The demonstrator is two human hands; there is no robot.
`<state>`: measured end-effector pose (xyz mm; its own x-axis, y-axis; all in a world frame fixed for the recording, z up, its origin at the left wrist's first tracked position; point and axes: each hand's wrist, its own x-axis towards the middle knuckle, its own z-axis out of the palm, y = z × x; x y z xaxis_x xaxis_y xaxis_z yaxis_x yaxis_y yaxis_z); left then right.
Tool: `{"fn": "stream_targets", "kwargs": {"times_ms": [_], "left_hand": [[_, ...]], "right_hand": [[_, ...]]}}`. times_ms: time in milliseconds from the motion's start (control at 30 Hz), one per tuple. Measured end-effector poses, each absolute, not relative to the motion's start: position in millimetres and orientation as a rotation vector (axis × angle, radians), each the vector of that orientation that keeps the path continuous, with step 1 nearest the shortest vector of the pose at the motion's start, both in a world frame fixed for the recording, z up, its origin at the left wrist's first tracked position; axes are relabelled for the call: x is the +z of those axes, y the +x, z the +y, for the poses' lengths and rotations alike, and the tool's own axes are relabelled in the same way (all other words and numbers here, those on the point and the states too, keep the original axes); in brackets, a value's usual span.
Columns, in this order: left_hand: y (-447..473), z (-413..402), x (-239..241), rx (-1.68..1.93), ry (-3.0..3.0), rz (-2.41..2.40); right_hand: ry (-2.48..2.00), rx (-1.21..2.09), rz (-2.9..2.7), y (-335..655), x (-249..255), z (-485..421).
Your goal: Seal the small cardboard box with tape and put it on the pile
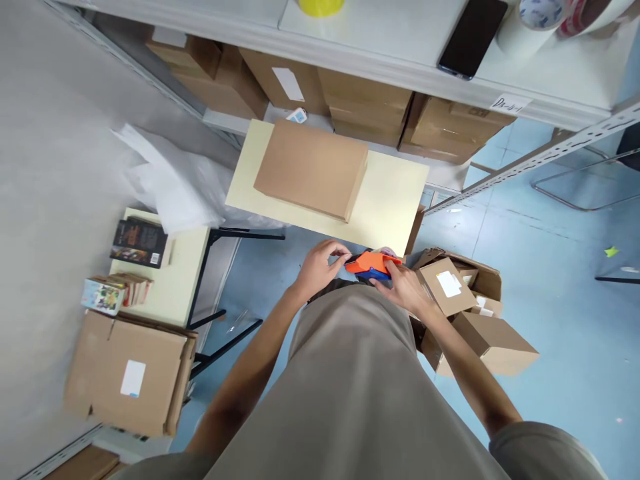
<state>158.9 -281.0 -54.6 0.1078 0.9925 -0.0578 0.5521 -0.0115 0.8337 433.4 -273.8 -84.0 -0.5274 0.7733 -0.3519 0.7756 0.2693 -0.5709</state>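
Note:
My right hand [404,287] grips an orange and blue tape dispenser [373,265], held close to my body just below the near edge of a small cream table [395,200]. My left hand [320,265] is at the dispenser's left end, its fingers pinched together there on something too small to make out. A closed brown cardboard box [311,168] lies flat on the table above both hands.
Small cardboard boxes [465,313] are piled on the blue floor at my right. A second low table [173,280] on the left holds books, with flattened cartons [127,373] below it. A shelf [380,60] ahead carries a phone, tape rolls and stored boxes.

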Motion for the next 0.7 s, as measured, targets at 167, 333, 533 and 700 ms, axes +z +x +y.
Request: {"fn": "stream_targets", "kwargs": {"times_ms": [167,333,533,700], "left_hand": [[147,-356,-71,0.819,1.704,1.61],[136,-445,-84,0.989,1.536,1.72],[140,-533,-107,0.948,1.292,1.666],[147,-571,-127,0.842,1.209,1.664]], "right_hand": [[1.468,-1.059,2.382,407,-75,-327],[1.316,-1.033,2.442,389,-67,-395],[1.241,-0.917,2.376,392,-62,-465],[1.204,-0.904,2.283,402,-57,-500]]}}
